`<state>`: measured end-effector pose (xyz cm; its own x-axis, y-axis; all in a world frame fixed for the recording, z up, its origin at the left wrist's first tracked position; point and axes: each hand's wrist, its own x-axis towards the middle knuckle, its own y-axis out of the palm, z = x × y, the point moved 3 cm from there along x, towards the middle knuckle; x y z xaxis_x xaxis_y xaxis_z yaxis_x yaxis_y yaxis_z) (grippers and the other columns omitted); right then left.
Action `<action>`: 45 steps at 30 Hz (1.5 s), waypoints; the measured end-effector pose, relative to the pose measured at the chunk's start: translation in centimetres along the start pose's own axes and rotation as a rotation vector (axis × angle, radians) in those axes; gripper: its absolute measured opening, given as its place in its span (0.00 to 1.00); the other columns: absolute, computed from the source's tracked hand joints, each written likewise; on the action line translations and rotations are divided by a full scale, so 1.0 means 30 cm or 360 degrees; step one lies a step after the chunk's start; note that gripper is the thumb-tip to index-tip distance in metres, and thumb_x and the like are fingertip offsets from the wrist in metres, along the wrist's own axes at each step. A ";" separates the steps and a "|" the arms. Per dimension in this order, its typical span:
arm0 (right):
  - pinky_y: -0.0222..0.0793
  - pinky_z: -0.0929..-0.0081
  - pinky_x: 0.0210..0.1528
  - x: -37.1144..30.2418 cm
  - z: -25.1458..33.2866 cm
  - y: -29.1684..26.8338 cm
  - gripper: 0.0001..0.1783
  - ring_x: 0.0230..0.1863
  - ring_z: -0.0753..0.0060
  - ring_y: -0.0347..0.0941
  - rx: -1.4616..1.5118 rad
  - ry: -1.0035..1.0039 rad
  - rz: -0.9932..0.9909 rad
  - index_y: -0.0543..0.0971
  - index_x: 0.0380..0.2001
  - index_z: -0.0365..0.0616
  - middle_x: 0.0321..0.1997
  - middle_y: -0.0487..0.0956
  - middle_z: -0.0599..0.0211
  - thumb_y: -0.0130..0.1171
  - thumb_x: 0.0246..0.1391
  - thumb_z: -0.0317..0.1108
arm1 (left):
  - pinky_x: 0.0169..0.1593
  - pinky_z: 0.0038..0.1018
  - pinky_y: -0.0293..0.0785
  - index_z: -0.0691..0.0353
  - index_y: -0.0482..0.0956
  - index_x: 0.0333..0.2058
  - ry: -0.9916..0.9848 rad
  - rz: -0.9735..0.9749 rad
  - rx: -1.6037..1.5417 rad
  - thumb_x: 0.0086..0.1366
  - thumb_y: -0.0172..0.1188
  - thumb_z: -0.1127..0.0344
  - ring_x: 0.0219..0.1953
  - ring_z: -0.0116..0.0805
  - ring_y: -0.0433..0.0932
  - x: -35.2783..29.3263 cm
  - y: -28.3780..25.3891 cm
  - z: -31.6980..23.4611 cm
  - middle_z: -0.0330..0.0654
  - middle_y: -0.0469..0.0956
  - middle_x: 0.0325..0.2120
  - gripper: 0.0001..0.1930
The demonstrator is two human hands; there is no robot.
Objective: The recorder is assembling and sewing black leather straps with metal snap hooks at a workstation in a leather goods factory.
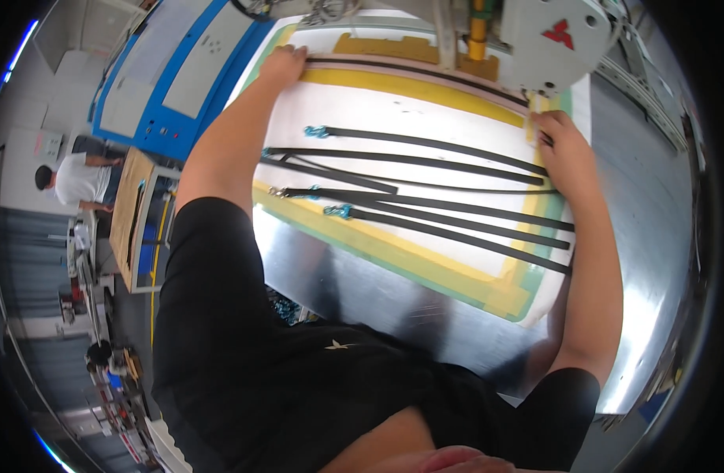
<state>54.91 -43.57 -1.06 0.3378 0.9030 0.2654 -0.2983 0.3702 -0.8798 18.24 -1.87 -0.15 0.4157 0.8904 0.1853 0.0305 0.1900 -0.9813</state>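
Note:
A long black strap [409,72] lies stretched along a pale bar at the far side of the work board. My left hand [283,67] closes on its left end, with the fingers pressed together. At the strap's right end, the fingers of my right hand [565,154] are curled and pinched, and a small dark bit shows between them. Closer to me, several more black straps [448,167] lie side by side on the white board [456,251]. Shiny blue clasps [337,211] show at the left ends of some of them.
Above the far strap stands a machine with a white head plate [547,43] and a yellow column [478,35]. Yellow and green tape [393,272] edges the board on a metal table [409,315]. A blue cabinet [169,130] and another person [82,177] are at left.

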 end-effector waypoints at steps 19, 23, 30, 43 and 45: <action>0.75 0.60 0.55 0.004 -0.022 -0.051 0.18 0.51 0.50 0.79 -0.0020 0.0220 0.0177 0.81 0.52 0.44 0.55 0.78 0.56 0.63 0.58 0.34 | 0.29 0.29 0.65 0.66 0.76 0.21 -0.0073 -0.0206 -0.1135 0.77 0.51 0.39 0.20 0.27 0.68 -0.516 -0.346 0.168 0.39 0.69 0.14 0.35; 0.75 0.60 0.54 -0.022 0.004 -0.072 0.18 0.48 0.48 0.79 0.0108 0.0119 0.0179 0.79 0.50 0.40 0.52 0.78 0.53 0.64 0.58 0.35 | 0.26 0.28 0.59 0.63 0.73 0.18 -0.0249 -0.0208 -0.1249 0.78 0.51 0.41 0.19 0.26 0.66 -0.739 -0.321 0.308 0.36 0.68 0.14 0.34; 0.75 0.58 0.52 -0.033 0.166 -0.084 0.16 0.48 0.45 0.78 0.0058 -0.0049 0.0006 0.78 0.51 0.39 0.51 0.78 0.52 0.62 0.61 0.29 | 0.24 0.26 0.59 0.59 0.68 0.16 -0.0428 -0.0069 -0.1538 0.79 0.48 0.41 0.18 0.25 0.64 -1.056 -0.199 0.461 0.33 0.62 0.13 0.34; 0.74 0.53 0.54 0.097 0.225 0.108 0.13 0.51 0.40 0.77 -0.0325 -0.0335 0.0002 0.80 0.49 0.38 0.54 0.79 0.50 0.59 0.61 0.25 | 0.25 0.26 0.61 0.63 0.73 0.24 -0.0408 -0.0078 -0.1885 0.80 0.50 0.48 0.20 0.25 0.65 -1.195 -0.168 0.497 0.34 0.62 0.16 0.28; 0.74 0.56 0.55 0.103 0.245 0.101 0.14 0.52 0.41 0.77 -0.0035 -0.0361 -0.0017 0.81 0.49 0.39 0.53 0.79 0.51 0.62 0.59 0.26 | 0.25 0.27 0.61 0.62 0.72 0.22 -0.0494 -0.0154 -0.1834 0.80 0.48 0.47 0.20 0.26 0.64 -1.202 -0.169 0.498 0.34 0.62 0.15 0.30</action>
<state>48.49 -38.06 -0.01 0.1304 0.9260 0.3543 -0.2752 0.3772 -0.8843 -10.50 -28.77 -1.09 0.1344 0.9848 0.1102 0.9121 -0.0795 -0.4022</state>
